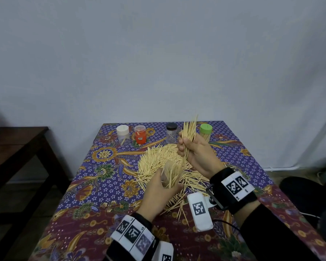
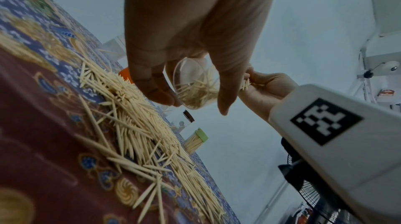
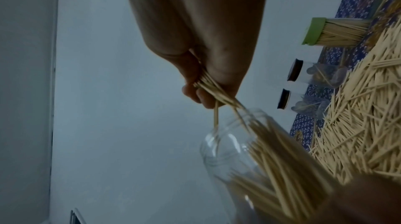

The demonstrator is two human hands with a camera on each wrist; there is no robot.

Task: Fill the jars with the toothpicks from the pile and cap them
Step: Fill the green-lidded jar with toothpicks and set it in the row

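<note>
My left hand [image 1: 164, 184] grips a clear open jar [image 1: 170, 173], tilted over the pile and partly filled with toothpicks. In the left wrist view the jar's base [image 2: 195, 88] shows between my fingers [image 2: 156, 88]. Above and to the right, my right hand [image 1: 184, 146] grips a bundle of toothpicks [image 1: 190, 132] that points up. In the right wrist view the bundle's lower ends [image 3: 219, 95] reach down into the jar's mouth [image 3: 234, 135]. The loose toothpick pile [image 1: 158, 159] spreads across the middle of the table.
Capped jars stand along the far edge: white cap [image 1: 123, 135], orange [image 1: 140, 135], black cap [image 1: 171, 132], green cap [image 1: 206, 130] full of toothpicks. A second black-capped jar [image 3: 303, 102] appears in the right wrist view. The patterned cloth [image 1: 105, 185] covers the table. A dark wooden table [image 1: 17, 147] stands left.
</note>
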